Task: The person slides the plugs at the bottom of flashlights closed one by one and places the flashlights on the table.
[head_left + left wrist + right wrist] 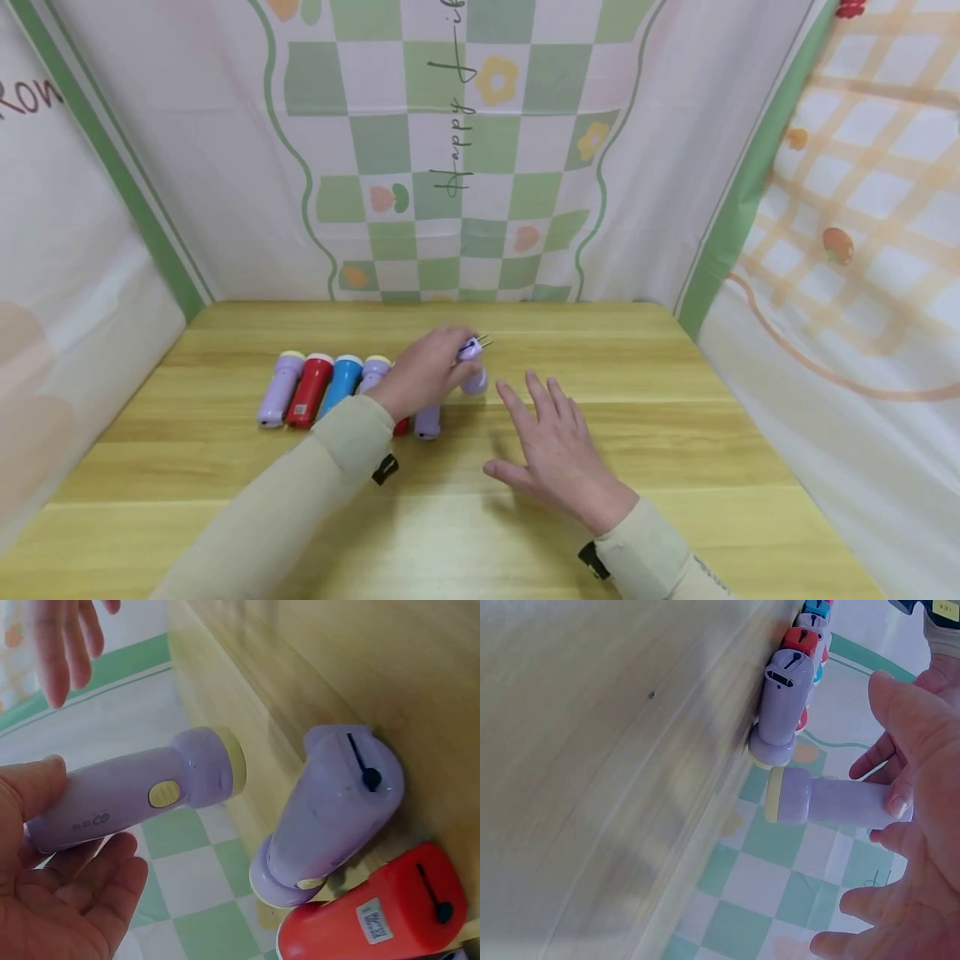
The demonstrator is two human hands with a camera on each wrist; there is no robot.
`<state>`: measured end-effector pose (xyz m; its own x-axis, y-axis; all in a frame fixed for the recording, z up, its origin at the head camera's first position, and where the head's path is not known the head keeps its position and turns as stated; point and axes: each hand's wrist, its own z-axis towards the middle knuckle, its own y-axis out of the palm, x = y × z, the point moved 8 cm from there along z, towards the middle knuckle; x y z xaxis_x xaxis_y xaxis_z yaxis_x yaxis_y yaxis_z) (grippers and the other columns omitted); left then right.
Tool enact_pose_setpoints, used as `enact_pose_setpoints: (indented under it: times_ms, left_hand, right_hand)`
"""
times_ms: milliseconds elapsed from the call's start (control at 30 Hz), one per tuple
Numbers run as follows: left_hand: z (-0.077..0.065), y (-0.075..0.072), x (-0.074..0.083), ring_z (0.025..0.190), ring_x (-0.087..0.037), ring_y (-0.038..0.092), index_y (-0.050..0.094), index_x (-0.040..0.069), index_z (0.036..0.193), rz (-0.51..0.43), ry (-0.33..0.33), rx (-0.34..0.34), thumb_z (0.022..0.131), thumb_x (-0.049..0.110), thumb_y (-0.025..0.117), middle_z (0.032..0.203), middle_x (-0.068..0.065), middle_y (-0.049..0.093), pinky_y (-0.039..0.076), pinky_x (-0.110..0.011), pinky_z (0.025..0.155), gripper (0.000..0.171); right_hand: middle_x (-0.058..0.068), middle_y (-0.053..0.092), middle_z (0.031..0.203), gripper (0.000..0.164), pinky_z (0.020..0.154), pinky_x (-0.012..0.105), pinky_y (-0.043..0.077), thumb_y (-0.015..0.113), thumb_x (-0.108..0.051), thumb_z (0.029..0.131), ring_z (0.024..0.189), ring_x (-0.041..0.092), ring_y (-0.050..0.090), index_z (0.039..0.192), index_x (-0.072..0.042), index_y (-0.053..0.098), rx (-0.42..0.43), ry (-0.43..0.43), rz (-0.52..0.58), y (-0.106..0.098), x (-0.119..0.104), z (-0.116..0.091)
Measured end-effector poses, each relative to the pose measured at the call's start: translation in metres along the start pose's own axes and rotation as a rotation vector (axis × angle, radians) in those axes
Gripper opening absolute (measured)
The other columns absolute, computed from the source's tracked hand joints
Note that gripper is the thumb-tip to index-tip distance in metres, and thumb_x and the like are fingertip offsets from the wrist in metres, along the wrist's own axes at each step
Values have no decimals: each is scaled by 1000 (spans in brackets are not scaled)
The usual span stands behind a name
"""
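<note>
In the head view my left hand (427,371) grips a purple flashlight (474,379) by its tail end, above the table. Two metal plug prongs (485,340) stick out from that end. The left wrist view shows the flashlight's yellow switch (164,793) and its cream lens rim, which points down toward the tabletop. My right hand (562,458) is spread just to the right, fingers apart, holding nothing. Beside the held flashlight, another purple flashlight (334,802) ends a row on the table, next to a red flashlight (375,915).
The row runs leftward along the wooden table (600,358), with a purple flashlight (281,389), a red one (311,390) and a blue one (343,385) at its left. My left forearm covers part of it. Printed curtains (465,150) hang behind and at both sides.
</note>
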<state>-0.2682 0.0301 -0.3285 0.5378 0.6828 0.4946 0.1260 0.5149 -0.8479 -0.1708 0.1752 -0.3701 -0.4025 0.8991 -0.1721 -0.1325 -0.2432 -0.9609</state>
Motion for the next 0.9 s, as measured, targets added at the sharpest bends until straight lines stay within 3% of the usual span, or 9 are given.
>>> enact_pose_setpoints:
  times_ms: [267,500,700,900]
  left_hand:
    - [-12,1,-6,119,-21,61,49,4,150,-90,-14,23,106,29,62,136,-11,62,55,-41,103,52]
    - [-24,-2,-10,106,-17,64,52,3,142,-268,-6,86,104,27,66,125,-7,64,58,-37,92,47]
    - [-32,-4,-8,100,-16,64,53,5,134,-323,12,85,104,24,67,119,-6,65,59,-33,86,38]
    - [-38,-2,-4,106,-18,64,52,5,137,-385,38,56,106,21,62,121,-7,64,58,-36,93,37]
  right_hand:
    - [31,21,167,101,119,70,28,75,-63,88,150,57,25,166,-19,27,16,-7,5,-2,-1,4]
    - [33,26,165,98,120,68,30,76,-58,89,149,57,30,164,-16,30,66,-29,19,-6,-5,7]
    - [33,28,164,97,120,66,31,77,-55,90,149,53,33,164,-14,30,90,-42,39,-9,-7,9]
    - [32,30,163,96,117,66,35,74,-56,92,149,49,35,165,-15,28,100,-43,49,-11,-8,11]
